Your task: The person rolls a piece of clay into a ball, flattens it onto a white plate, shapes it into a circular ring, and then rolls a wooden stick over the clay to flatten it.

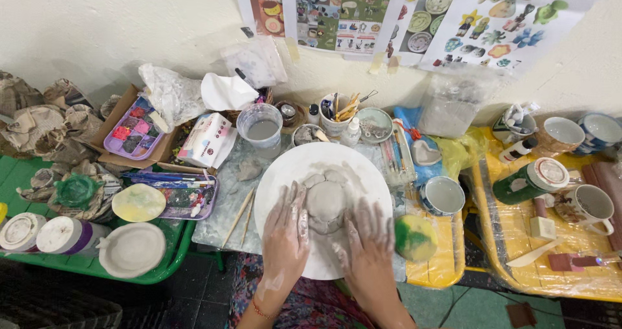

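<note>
A round white board (285, 167) lies in front of me with a flat grey clay piece (325, 199) at its middle, ringed by small clay lobes. My left hand (286, 235), smeared with clay, lies flat against the clay's left side with fingers apart. On the right side my right hand (368, 241), also clay-covered, presses against the clay with fingers spread. Neither hand grips anything.
A cup of grey water (262, 129), a tool jar (337, 114), a yellow-green sponge (414, 237), wooden sticks (238, 216) and a loose clay lump (249, 170) surround the board. Paint palettes (184, 196) and a grey dish (132, 248) lie left; mugs (593, 206) and a green bottle (528, 181) stand right.
</note>
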